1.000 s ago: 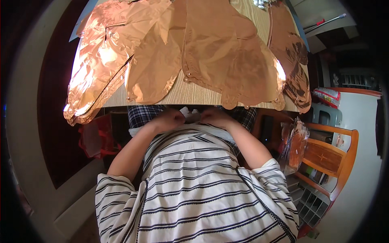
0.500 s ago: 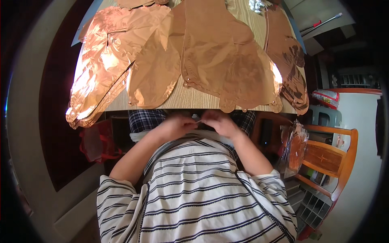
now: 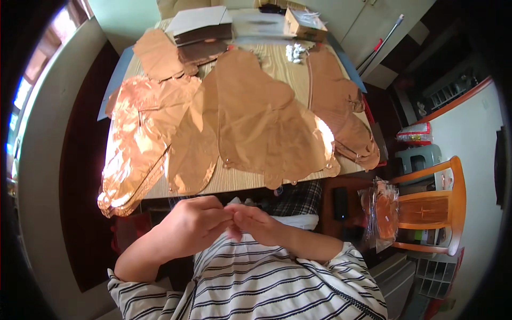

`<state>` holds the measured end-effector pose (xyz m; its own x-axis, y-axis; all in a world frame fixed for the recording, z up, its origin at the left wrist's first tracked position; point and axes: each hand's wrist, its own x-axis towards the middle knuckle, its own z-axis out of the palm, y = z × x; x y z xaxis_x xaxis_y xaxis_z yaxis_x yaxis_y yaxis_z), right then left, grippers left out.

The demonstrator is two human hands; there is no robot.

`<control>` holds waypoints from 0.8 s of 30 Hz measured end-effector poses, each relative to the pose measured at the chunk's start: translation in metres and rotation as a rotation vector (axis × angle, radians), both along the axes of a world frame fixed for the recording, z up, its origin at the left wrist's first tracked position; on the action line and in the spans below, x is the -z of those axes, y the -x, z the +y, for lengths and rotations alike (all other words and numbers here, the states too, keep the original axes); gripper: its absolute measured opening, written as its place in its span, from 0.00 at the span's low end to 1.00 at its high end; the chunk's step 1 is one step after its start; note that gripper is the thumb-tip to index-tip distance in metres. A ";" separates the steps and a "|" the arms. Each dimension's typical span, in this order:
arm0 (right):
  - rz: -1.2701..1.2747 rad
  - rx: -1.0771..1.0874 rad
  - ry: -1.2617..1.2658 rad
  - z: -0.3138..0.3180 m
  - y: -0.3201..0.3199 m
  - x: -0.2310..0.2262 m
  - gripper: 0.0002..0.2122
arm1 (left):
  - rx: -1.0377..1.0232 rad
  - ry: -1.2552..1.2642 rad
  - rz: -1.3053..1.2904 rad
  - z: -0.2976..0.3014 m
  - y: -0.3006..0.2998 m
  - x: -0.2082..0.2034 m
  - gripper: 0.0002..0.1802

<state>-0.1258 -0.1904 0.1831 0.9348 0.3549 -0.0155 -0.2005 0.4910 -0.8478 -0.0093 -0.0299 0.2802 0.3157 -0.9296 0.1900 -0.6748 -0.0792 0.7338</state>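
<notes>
My left hand (image 3: 196,224) and my right hand (image 3: 257,224) meet in front of my belly, just off the near edge of the table. Both have their fingers curled and pinched together, fingertips touching. Whatever they pinch is hidden or too small to make out. Beyond them, flat copper-coloured foil balloons (image 3: 261,122) lie in a stack at the table's middle, their lobed lower ends over the near edge. Another shiny, crinkled foil stack (image 3: 141,141) lies on the left, and a further foil stack (image 3: 338,101) on the right. Neither hand touches the foil.
The wooden table (image 3: 242,178) carries a small white cluster (image 3: 294,52), a white-topped box (image 3: 200,24) and an open carton (image 3: 305,25) toward the back. To the right, a clear bag (image 3: 383,213) with a copper-coloured item hangs beside a wooden chair (image 3: 426,213).
The view has tilted up, showing more of the table's far side. My hands have come closer together; a thin pale thing seen between them earlier no longer shows.
</notes>
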 end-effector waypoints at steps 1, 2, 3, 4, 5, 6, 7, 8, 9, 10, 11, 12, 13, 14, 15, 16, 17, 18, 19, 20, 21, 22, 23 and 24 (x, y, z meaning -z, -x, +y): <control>-0.028 0.017 0.279 -0.011 -0.001 -0.015 0.15 | -0.024 0.001 0.023 0.001 0.000 0.000 0.08; -0.053 0.034 0.548 -0.017 -0.002 -0.025 0.13 | -0.051 -0.007 0.049 0.002 0.001 -0.002 0.07; -0.203 0.138 0.614 -0.019 -0.002 -0.028 0.11 | -0.078 -0.015 0.074 0.004 0.001 -0.003 0.07; -0.354 0.243 0.679 -0.020 -0.002 -0.030 0.09 | -0.078 -0.022 0.085 0.004 -0.001 0.007 0.04; -0.501 0.343 0.745 -0.022 -0.001 -0.032 0.07 | -0.053 -0.099 0.208 0.005 -0.002 0.010 0.04; -0.527 0.360 0.789 -0.027 0.000 -0.035 0.03 | -0.027 -0.177 0.330 0.005 -0.004 0.012 0.04; -0.534 0.366 0.780 -0.030 0.000 -0.035 0.03 | 0.001 -0.256 0.451 0.005 -0.006 0.015 0.03; -0.546 0.370 0.769 -0.032 0.000 -0.033 0.03 | 0.014 -0.266 0.618 0.005 -0.004 0.021 0.04; -0.557 0.375 0.756 -0.033 0.000 -0.031 0.02 | 0.086 -0.258 0.711 0.007 -0.005 0.032 0.07; -0.529 0.375 0.761 -0.033 0.001 -0.026 0.02 | 0.079 -0.255 0.876 0.005 -0.001 0.035 0.08; -0.531 0.415 0.779 -0.032 0.003 -0.019 0.02 | 0.069 -0.253 1.040 0.003 0.002 0.038 0.09; -0.531 0.457 0.797 -0.030 0.005 -0.010 0.02 | 0.048 -0.132 1.092 0.003 0.003 0.044 0.10; -0.532 0.499 0.814 -0.027 0.008 -0.003 0.01 | -0.041 -0.012 1.167 0.003 0.005 0.047 0.09; -0.545 0.495 0.827 -0.023 0.013 0.003 0.02 | -0.121 0.149 1.319 0.000 0.007 0.049 0.09; -0.604 0.498 0.809 -0.016 0.017 0.009 0.02 | -0.206 0.311 1.472 -0.005 0.010 0.051 0.09; -0.720 0.324 0.906 -0.015 0.021 0.011 0.02 | -0.210 0.448 1.277 -0.013 0.007 0.051 0.09; -0.829 0.141 0.997 -0.014 0.024 0.006 0.02 | -0.214 0.577 1.080 -0.021 0.002 0.049 0.09; -0.815 0.178 0.968 -0.014 0.022 -0.009 0.03 | -0.324 0.437 0.426 -0.022 0.000 0.042 0.08; -0.800 0.214 0.939 -0.019 0.018 -0.028 0.03 | -0.262 0.395 0.402 -0.025 0.002 0.042 0.08; -0.785 0.248 0.908 -0.025 0.014 -0.048 0.03 | -0.202 0.353 0.378 -0.029 0.009 0.042 0.08; -0.783 0.277 0.838 -0.036 0.006 -0.059 0.01 | -0.143 0.311 0.356 -0.030 0.011 0.044 0.08; -0.666 0.271 0.746 -0.048 0.003 -0.068 0.04 | -0.125 0.268 0.440 -0.029 0.009 0.047 0.09; -0.530 0.295 0.772 -0.054 0.005 -0.069 0.08 | -0.128 0.231 0.763 -0.026 0.006 0.053 0.11; -0.547 0.304 0.809 -0.059 0.002 -0.065 0.08 | -0.096 0.185 0.922 -0.023 -0.001 0.053 0.13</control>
